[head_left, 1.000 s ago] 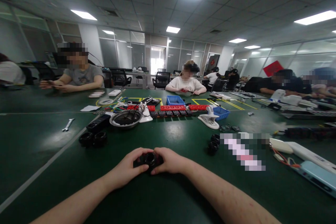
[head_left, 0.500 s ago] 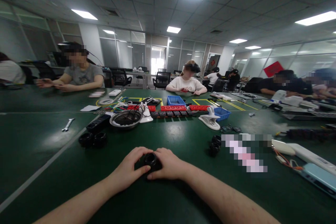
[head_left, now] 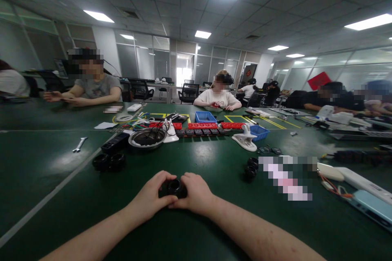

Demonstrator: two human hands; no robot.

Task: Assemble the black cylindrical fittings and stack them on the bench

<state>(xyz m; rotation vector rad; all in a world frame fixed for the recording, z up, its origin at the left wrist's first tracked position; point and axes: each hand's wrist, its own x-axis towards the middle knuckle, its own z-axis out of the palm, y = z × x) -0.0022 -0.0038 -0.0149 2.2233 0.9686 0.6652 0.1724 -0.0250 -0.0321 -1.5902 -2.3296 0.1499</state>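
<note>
A black ring-shaped part (head_left: 174, 186) with a round opening on top sits on the green table, low in the middle of the view. My left hand (head_left: 157, 193) curves round its left side, fingers behind and thumb in front. From the right, my right hand (head_left: 194, 193) wraps the other side, its thumb meeting the left thumb at the front. Two similar black parts (head_left: 109, 162) lie to the left, and another pair (head_left: 251, 168) lies to the right.
A metal bowl (head_left: 147, 138), a white clip stand (head_left: 245, 138), red socket strips (head_left: 202, 125) and a blue tray (head_left: 205, 117) stand beyond my hands. A wrench (head_left: 80, 144) lies left. A power bank (head_left: 373, 208) is at right. People sit around the table.
My right hand's fingers have shifted slightly around the black part, and the thumbs now meet in front of it. The part has moved very slightly left.
</note>
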